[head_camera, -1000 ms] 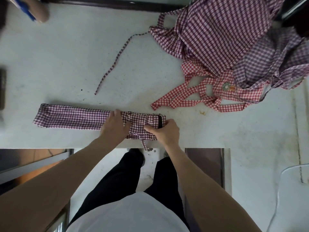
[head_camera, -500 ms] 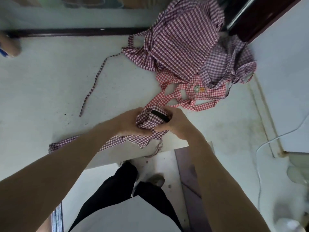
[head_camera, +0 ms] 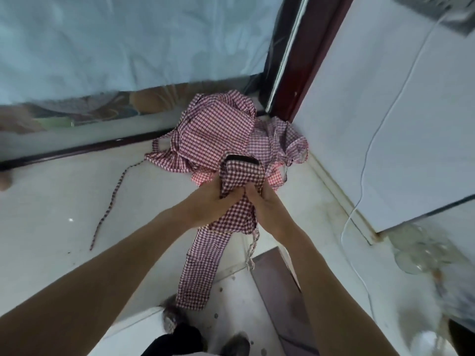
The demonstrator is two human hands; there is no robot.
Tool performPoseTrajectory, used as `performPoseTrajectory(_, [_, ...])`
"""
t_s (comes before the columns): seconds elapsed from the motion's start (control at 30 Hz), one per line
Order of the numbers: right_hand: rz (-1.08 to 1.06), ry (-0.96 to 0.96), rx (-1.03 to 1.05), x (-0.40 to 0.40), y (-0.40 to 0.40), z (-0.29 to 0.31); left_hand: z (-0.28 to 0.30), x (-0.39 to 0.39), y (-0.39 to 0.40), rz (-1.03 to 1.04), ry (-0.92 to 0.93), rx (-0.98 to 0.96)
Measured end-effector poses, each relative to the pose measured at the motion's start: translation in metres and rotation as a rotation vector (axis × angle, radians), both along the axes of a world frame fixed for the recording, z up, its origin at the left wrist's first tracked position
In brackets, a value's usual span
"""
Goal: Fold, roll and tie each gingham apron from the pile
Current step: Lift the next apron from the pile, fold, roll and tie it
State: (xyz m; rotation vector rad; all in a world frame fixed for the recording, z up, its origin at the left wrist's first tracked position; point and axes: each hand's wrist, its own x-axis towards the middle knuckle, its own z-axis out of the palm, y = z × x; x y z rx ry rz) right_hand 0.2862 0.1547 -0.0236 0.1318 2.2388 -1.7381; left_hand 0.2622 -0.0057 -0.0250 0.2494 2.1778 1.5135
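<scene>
I hold a folded dark-red gingham apron [head_camera: 240,173] up off the white table [head_camera: 51,201]. My left hand [head_camera: 205,201] grips its left side and my right hand [head_camera: 262,201] grips its right side, both just under a rolled top end that has a black edge. The long folded rest of the apron [head_camera: 203,260] hangs down past the table's front edge. Behind my hands lies the pile of gingham aprons [head_camera: 213,129] in the far corner, with a thin tie strap [head_camera: 110,204] trailing left across the table.
A white wall [head_camera: 385,111] and dark red frame [head_camera: 290,73] close the right side, with a white cable [head_camera: 359,201] running down it. A window ledge [head_camera: 77,147] bounds the back. Below the table edge are the floor and my shoes [head_camera: 172,319].
The apron lay flat along the front edge with both hands rolling its right end. Now both hands have lifted it and its long tail hangs down. The camera has tilted up and right.
</scene>
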Motion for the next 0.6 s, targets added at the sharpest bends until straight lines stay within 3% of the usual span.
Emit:
performPoseTrajectory(0.2, [0.168,-0.058,0.004,0.025,0.053,0.056,0.038,0.016,0.037,-0.012,-0.077,0.128])
performPoseTrajectory(0.37, [0.101,0.066,0.010,0.052,0.069,0.074,0.052,0.035,0.066,-0.113,-0.062,0.217])
performPoseTrajectory(0.5, [0.111,0.113,-0.051,0.067,0.083,0.072,0.060,0.043,0.067,-0.252,0.132,0.046])
performPoseTrajectory(0.6, [0.074,0.158,-0.095,0.071,0.101,0.071,0.074,0.049,0.068,-0.231,0.260,0.045])
